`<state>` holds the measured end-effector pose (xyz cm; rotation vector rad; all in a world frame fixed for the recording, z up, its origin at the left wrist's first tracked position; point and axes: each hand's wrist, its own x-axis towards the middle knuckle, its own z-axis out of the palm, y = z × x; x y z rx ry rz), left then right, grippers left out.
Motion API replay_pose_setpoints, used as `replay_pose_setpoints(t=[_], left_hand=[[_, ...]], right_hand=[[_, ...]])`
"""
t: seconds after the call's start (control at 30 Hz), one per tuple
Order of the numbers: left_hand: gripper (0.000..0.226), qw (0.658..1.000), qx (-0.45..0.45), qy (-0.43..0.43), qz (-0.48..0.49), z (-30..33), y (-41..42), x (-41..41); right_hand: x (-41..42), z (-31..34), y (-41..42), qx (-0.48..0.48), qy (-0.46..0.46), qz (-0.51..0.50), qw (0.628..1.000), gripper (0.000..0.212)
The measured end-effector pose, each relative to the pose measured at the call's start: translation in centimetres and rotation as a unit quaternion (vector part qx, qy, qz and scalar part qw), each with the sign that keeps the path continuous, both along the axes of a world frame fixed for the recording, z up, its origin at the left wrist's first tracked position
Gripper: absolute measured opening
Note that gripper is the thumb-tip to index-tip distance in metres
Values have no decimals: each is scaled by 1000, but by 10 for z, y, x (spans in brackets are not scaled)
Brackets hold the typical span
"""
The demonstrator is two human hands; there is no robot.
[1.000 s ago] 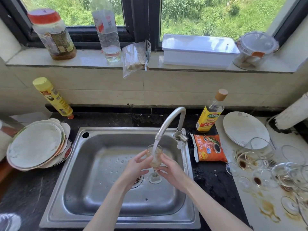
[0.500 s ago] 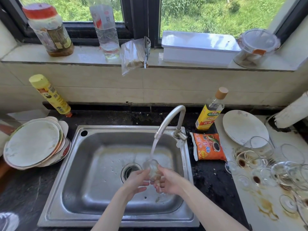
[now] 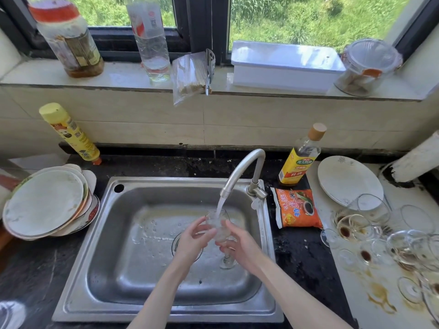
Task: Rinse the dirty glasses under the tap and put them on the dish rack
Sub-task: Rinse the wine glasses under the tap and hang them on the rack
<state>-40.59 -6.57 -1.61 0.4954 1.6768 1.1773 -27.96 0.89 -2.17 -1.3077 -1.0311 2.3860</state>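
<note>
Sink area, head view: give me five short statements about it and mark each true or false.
1. Water runs from the tap into the stemmed glass. True.
2. Only the left hand holds the glass. False: the right hand grips it too.
3. The orange packet lies left of the sink. False: it lies to the right.
4. Dirty glasses sit on the right counter. True.
5. The stacked plates are in the sink. False: they sit on the left counter.
</note>
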Motion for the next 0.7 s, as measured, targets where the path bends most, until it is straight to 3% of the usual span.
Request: replay_pose_setpoints(t=[0.2, 0.37, 0.57, 0.7], left_hand=[[41, 999, 33, 9, 3, 5, 5, -2], [41, 999, 36, 6, -20, 7, 5, 0], [42, 999, 34, 1, -25, 6, 4, -1], [44, 998, 35, -1, -49, 11, 6, 2]], right_hand=[[-7, 0, 1, -4, 8, -36, 999, 41], [-8, -4, 0, 22, -10, -8, 1000, 52], [-7, -4, -2, 50, 7, 7, 999, 50], [-9, -2, -2, 90, -67, 17, 994, 56]])
